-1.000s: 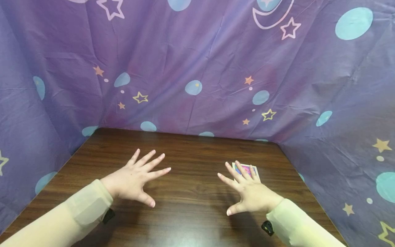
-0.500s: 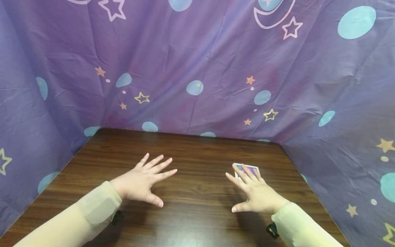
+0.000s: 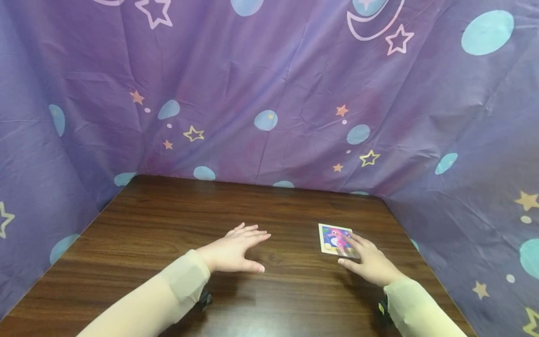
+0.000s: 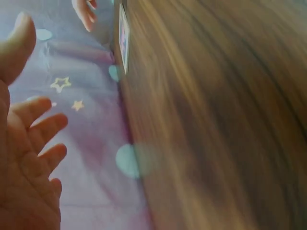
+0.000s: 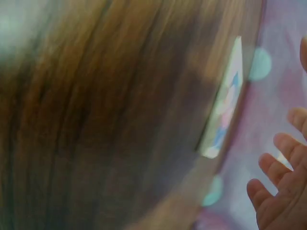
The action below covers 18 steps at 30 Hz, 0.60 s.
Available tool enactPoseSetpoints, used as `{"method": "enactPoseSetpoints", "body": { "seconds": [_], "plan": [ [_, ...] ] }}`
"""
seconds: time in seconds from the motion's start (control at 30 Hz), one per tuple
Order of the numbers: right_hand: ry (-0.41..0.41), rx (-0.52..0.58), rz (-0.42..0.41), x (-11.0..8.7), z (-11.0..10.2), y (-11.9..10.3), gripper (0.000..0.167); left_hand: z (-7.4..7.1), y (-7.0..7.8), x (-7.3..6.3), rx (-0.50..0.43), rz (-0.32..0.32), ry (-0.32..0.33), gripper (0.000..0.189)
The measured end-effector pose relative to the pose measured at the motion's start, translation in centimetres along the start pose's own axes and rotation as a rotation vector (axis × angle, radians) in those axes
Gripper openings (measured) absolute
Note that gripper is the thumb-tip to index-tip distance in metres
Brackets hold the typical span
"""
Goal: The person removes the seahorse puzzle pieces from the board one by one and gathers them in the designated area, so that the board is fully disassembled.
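Observation:
A small square picture card or puzzle with a pink seahorse on blue (image 3: 334, 238) and a pale border lies flat on the right half of the brown wooden table (image 3: 278, 299). My right hand (image 3: 371, 262) is over its right edge, fingers extended and overlapping the picture in the head view. In the right wrist view the picture (image 5: 225, 105) shows apart from the fingers. My left hand (image 3: 233, 250) hovers above the middle of the table, fingers straight and thumb apart, holding nothing. The left wrist view shows its palm (image 4: 29, 163) side with bare fingers.
A purple cloth (image 3: 236, 84) with stars, moons and teal spots hangs behind the table and along both sides. Dark wrist devices (image 3: 204, 299) sit under the pale sleeves (image 3: 168, 290).
The left hand has moved to the right toward the table's middle. My right hand has shifted right and slightly down, uncovering more of the seahorse picture, which stays in place.

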State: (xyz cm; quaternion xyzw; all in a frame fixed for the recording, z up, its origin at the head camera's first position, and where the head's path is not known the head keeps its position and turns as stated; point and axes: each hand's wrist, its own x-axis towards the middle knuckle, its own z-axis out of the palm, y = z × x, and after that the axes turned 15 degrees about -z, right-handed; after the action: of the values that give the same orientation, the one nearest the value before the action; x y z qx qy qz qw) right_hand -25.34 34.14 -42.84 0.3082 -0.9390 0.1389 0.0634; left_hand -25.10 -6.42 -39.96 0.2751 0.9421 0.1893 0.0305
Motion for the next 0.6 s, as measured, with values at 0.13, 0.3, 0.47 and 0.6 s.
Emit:
{"method": "enactPoseSetpoints", "body": {
  "seconds": [0.13, 0.3, 0.47, 0.6],
  "plan": [
    [0.019, 0.063, 0.083, 0.0, 1.0, 2.3, 0.075, 1.8, 1.5, 2.1, -0.079, -0.06, 0.027, 0.07],
    [0.07, 0.107, 0.115, 0.1, 1.9, 4.5, 0.072, 3.9, 3.7, 4.6, -0.165, -0.153, 0.017, 0.065],
    [0.089, 0.103, 0.132, 0.5, 2.7, 5.6, 0.07, 5.8, 5.4, 7.0, -0.253, -0.223, -0.006, 0.064],
    [0.089, 0.132, 0.155, 0.7, 3.1, 6.0, 0.069, 7.1, 6.7, 9.0, -0.285, -0.266, 0.006, 0.063]
  ]
}}
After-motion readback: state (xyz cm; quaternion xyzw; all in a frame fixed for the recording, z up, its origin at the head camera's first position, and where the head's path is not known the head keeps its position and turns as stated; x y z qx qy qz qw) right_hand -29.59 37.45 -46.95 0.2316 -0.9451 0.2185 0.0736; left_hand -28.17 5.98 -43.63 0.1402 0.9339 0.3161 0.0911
